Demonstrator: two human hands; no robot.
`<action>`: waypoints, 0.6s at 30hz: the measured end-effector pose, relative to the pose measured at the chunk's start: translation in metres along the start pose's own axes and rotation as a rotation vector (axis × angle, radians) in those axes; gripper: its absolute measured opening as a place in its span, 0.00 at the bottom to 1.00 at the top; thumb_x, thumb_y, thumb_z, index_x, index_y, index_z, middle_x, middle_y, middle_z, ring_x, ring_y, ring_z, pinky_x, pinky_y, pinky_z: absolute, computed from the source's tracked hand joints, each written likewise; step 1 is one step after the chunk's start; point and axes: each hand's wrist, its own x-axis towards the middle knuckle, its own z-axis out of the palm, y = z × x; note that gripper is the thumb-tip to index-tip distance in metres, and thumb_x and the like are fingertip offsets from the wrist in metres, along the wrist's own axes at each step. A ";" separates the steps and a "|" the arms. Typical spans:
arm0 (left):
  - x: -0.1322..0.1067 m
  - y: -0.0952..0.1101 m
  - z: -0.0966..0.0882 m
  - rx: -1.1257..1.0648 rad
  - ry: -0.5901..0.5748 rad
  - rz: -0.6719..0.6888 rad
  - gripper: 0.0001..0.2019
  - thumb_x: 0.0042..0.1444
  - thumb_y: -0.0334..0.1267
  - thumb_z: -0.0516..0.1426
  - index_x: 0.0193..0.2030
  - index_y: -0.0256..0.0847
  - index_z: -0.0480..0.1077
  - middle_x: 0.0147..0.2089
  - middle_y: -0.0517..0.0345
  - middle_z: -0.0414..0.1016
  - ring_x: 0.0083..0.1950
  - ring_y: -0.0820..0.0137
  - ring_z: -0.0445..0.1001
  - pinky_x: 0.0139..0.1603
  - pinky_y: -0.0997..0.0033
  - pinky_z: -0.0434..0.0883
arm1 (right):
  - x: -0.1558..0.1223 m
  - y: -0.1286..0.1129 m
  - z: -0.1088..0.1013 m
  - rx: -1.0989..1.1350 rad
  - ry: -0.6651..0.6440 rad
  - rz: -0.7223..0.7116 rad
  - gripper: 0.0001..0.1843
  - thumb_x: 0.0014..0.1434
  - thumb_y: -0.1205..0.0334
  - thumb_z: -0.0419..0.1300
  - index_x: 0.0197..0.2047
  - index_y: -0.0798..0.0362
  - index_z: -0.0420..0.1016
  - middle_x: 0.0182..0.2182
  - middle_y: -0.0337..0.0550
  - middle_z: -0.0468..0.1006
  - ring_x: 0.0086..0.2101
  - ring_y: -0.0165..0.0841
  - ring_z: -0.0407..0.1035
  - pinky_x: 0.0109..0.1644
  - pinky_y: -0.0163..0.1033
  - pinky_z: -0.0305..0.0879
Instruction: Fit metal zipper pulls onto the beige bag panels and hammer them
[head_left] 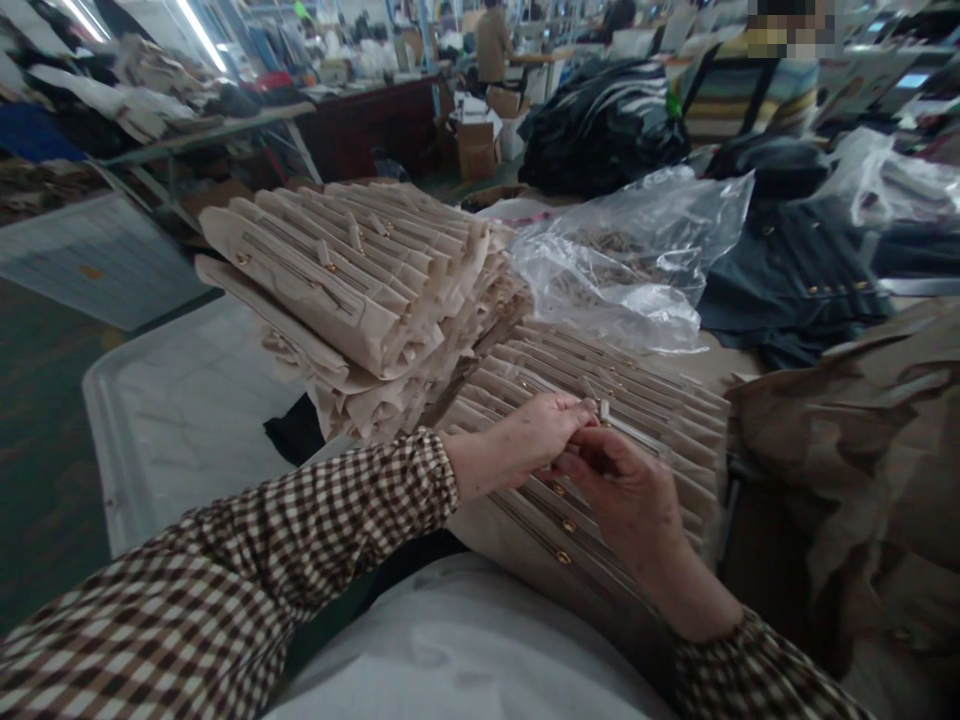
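Observation:
My left hand (525,437) and my right hand (634,490) meet over a row of overlapping beige fabric pieces (675,400) with zippers sewn in. The fingers of both are pinched closed around something small, mostly hidden between the fingertips. A short pale pull tab (604,409) sticks up just beyond them, and I cannot tell whether a finger touches it. Nearer to me, several zippers show bare gold sliders (562,557) without tabs. Farther along the row, a few zippers carry fabric tabs.
A tall stack of beige zippered pieces (337,270) stands at left, beside a white plastic bin (180,400). Behind the row lies a clear plastic bag (622,270) of small beige tabs. Dark zippered pieces (795,260) and brown fabric (862,440) lie right. A person (750,90) sits beyond.

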 end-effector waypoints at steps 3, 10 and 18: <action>0.000 -0.003 0.002 -0.042 0.024 -0.038 0.13 0.66 0.46 0.52 0.35 0.39 0.65 0.27 0.66 0.65 0.22 0.81 0.61 0.23 0.83 0.62 | 0.000 0.002 0.004 0.156 -0.011 0.083 0.07 0.56 0.58 0.62 0.35 0.51 0.78 0.27 0.40 0.79 0.27 0.31 0.71 0.32 0.36 0.67; -0.004 -0.013 -0.014 0.026 -0.072 -0.021 0.22 0.55 0.58 0.60 0.33 0.39 0.66 0.23 0.69 0.61 0.21 0.81 0.58 0.21 0.81 0.59 | 0.007 0.002 -0.013 0.429 -0.019 0.274 0.10 0.52 0.56 0.65 0.30 0.51 0.69 0.18 0.34 0.72 0.19 0.27 0.66 0.24 0.32 0.65; -0.011 -0.010 -0.023 0.626 -0.126 0.135 0.12 0.54 0.42 0.59 0.25 0.37 0.68 0.19 0.69 0.59 0.22 0.79 0.56 0.23 0.77 0.54 | -0.014 0.010 -0.019 0.218 -0.163 0.337 0.14 0.50 0.50 0.66 0.28 0.52 0.72 0.17 0.34 0.68 0.19 0.26 0.59 0.21 0.32 0.56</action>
